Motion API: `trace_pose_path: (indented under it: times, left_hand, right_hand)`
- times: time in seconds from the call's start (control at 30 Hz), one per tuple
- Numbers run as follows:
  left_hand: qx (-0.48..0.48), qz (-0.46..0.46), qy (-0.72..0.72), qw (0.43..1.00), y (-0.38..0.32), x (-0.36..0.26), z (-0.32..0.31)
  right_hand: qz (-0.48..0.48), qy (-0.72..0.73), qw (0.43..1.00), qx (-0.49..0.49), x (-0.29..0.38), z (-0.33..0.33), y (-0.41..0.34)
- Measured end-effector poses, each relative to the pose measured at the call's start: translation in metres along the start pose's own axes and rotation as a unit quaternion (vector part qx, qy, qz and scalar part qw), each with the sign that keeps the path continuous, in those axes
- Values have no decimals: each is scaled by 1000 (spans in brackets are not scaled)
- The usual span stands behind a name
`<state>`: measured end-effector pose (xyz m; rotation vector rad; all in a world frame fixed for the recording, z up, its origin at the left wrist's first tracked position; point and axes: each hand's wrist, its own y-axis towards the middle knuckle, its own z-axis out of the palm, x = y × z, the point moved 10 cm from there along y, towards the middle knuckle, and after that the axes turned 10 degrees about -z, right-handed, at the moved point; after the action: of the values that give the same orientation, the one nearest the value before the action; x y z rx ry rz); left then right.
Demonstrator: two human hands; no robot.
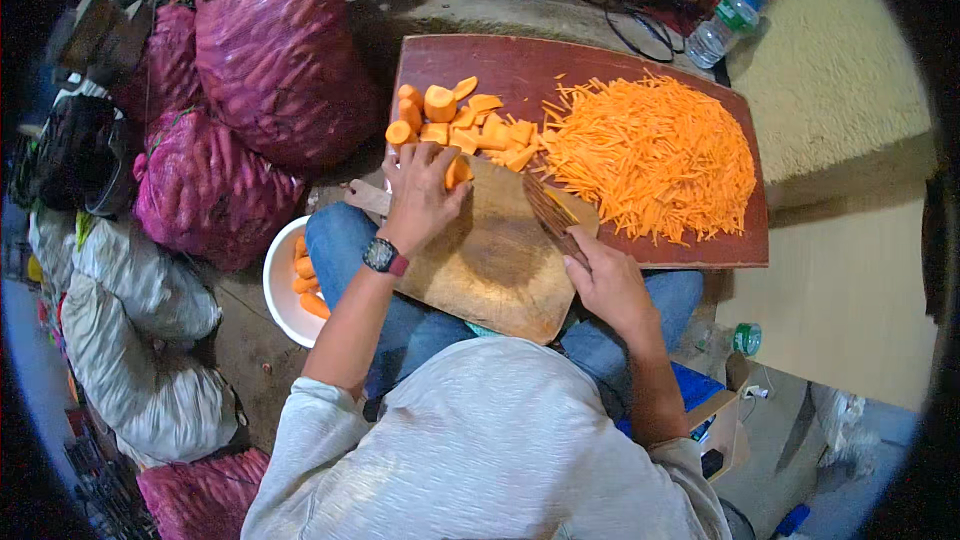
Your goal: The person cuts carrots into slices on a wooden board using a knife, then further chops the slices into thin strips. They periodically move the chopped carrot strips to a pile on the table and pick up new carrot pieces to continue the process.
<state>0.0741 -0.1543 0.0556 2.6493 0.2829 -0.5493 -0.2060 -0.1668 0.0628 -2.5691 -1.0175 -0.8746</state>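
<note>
My left hand (421, 191), with a watch on its wrist, is at the upper left of the wooden cutting board (480, 262). Its fingers and thumb are around a carrot piece (459, 172), partly hidden by them. In my right hand (611, 281) is the handle of a knife (551, 206), its blade slanting up and left over the board's right side. Beyond the board, carrot chunks and slices (469, 127) lie on a dark red wooden board (480, 60). To their right rises a large heap of shredded carrot (660, 157).
A white basin (277, 292) with carrots (306, 281) stands by my left knee. Pink mesh sacks (281, 52) and white sacks (142, 367) crowd the left side. A plastic bottle (724, 26) stands at the upper right beside a black cable (637, 30). An open box (720, 427) is at lower right.
</note>
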Motion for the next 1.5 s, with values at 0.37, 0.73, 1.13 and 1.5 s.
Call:
trace_pose_path:
  times: [0.37,0.73,1.13,1.5]
  left_hand:
    - [4,41,-58,997,3,-23,3]
    - [64,47,-68,994,-88,-71,8]
    - [68,107,-12,992,-100,-78,13]
    - [75,76,-35,994,-97,-72,16]
  right_hand:
    - [-67,-56,996,-18,6,11,-12]
    - [-30,130,989,64,40,21,-20]
    - [32,122,982,139,48,29,-20]
    - [-4,139,985,101,50,31,-9]
